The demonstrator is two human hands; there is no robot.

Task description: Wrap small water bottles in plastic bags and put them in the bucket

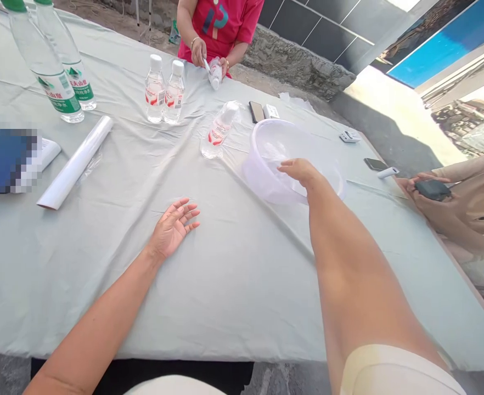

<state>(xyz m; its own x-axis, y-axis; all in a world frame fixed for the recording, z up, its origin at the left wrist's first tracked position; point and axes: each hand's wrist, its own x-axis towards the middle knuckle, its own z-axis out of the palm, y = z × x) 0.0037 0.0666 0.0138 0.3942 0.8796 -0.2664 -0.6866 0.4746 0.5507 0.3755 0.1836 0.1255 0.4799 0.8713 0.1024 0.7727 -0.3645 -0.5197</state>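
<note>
My left hand (174, 229) rests palm-up on the covered table, fingers slightly curled and apart, holding nothing. My right hand (302, 170) reaches over a pale translucent plastic basin (256, 181), fingers stretched out; nothing shows in its grasp. Clear plastic lies inside the basin, its shape hard to make out. Left of the basin stands a small water bottle (217, 134) with a red-and-white label, clear plastic film around its top. Farther back, two similar bottles, one on the left (155, 90) and one on the right (173, 94), stand side by side.
Two large green-labelled bottles (61, 93) stand at the back left, near a roll of plastic film (77, 162) and a blurred blue item (5, 162). Phones (256, 112) and small white devices lie beyond the basin. A person in red (229, 27) handles a wrapped bottle (215, 74); another sits at right.
</note>
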